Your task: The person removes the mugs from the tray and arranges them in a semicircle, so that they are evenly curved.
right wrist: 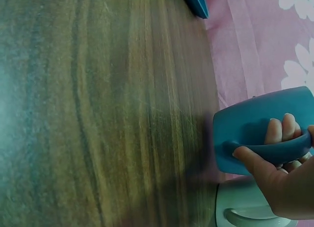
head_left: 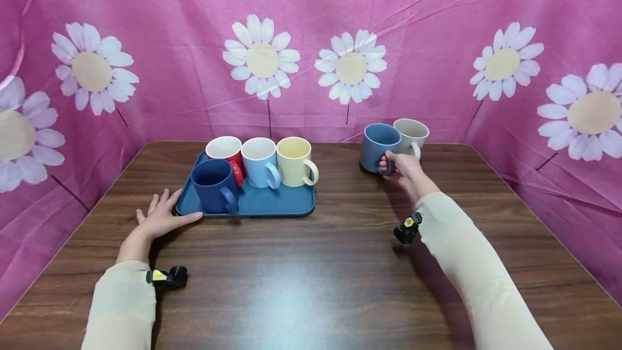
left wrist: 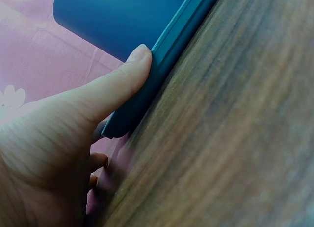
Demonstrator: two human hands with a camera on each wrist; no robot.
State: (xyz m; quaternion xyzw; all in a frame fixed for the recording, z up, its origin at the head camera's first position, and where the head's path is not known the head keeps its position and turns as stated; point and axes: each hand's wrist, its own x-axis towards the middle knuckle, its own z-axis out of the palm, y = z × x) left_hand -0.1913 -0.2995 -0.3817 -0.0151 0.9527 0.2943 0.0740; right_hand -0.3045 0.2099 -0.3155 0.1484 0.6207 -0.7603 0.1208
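Far left: your left hand [head_left: 160, 222] lies with its fingers spread and relaxed at the near left corner of the blue tray [head_left: 284, 202], thumb against the near rim, gripping no mug. The tray looks thin, stiff and light, probably apt to slide on the smooth wooden table [head_left: 291, 269]; best steadied by its raised rim. On it, near left, stands the dark blue mug [head_left: 210, 188], handle toward the near right. Behind it, in a far row from left to right: the red mug [head_left: 226, 149] with white inside, the light blue mug [head_left: 256, 165] and the pale yellow mug [head_left: 291, 167]; all upright, the row close-set, so knocks between them seem likely. Bare tray shows near right. Well apart, far right of the tray, is the slate-blue mug [head_left: 373, 150], upright, your right hand [head_left: 404, 170] gripping its handle, fingers curled through the loop and thumb along it. Cannot tell whether its base bears on the table. Judged as glazed ceramic: rigid, moderately heavy, smooth-walled, brittle at lip and handle. The handle is the sound hold; the weight hangs to one side of it, so expect some tipping and keep your wrist firm. Just beyond it to the right, the pale grey mug [head_left: 414, 132] stands upright; cannot tell whether the two touch, so mind the walls.
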